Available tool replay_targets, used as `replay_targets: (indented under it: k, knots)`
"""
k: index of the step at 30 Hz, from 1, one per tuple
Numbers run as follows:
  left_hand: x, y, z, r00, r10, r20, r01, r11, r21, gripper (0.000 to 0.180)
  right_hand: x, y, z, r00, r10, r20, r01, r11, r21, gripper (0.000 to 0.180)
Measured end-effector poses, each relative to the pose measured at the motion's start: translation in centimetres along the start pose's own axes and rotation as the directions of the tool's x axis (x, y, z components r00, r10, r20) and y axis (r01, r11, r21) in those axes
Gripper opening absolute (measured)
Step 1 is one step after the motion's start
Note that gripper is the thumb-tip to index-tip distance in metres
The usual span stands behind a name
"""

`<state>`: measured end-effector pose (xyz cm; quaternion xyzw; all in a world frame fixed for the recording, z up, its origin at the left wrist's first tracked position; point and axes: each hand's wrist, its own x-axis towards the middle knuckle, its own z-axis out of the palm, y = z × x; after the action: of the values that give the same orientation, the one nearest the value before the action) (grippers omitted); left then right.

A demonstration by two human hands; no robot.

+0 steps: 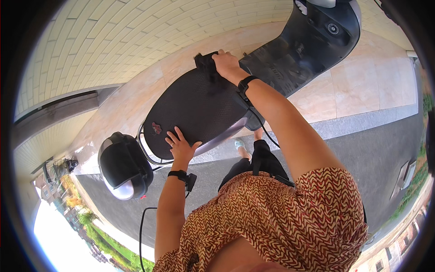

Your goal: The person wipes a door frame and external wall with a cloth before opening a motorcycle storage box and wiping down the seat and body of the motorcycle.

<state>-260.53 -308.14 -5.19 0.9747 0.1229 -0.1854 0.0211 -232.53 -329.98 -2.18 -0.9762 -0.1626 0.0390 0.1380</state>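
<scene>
In front of me stands a motor scooter with a long black textured seat (181, 111). Toward the seat's front end, my right hand (227, 65) is closed on a black cloth (207, 67), which lies bunched against the seat; its lower part is dark and hard to separate from the seat. My left hand (181, 146) rests with fingers spread on the seat's near edge, beside a small reddish emblem (156, 128). A black strap with a small device is on each wrist, and thin cables run from them.
The scooter's dark footboard (276, 68) and front panel (333, 29) extend to the upper right. A black and silver top box (126, 165) sits behind the seat on the left. Beyond is a pale tiled wall (136, 36). A stone step edge (358, 122) borders grey pavement (362, 154).
</scene>
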Motion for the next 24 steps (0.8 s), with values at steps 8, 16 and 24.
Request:
replay_targets:
  k: [8, 16, 24]
  knots:
    - [1.7, 0.9, -0.8, 1.000, 0.020, -0.021, -0.020, 1.000, 0.000, 0.121, -6.7, 8.6, 1.9, 0.893, 0.447, 0.048, -0.450, 0.887, 0.103, 0.027]
    - [2.3, 1.4, -1.6, 0.999, 0.008, -0.044, -0.010, 0.999, -0.040, 0.119, -17.8, 14.4, 8.3, 0.881, 0.346, 0.324, -0.418, 0.889, 0.186, 0.036]
    - [2.4, 1.9, -1.9, 1.000, -0.003, 0.013, 0.003, 1.000, -0.018, 0.120, -13.4, -0.4, -4.4, 0.971, -0.138, -0.197, 0.226, 0.806, 0.547, 0.038]
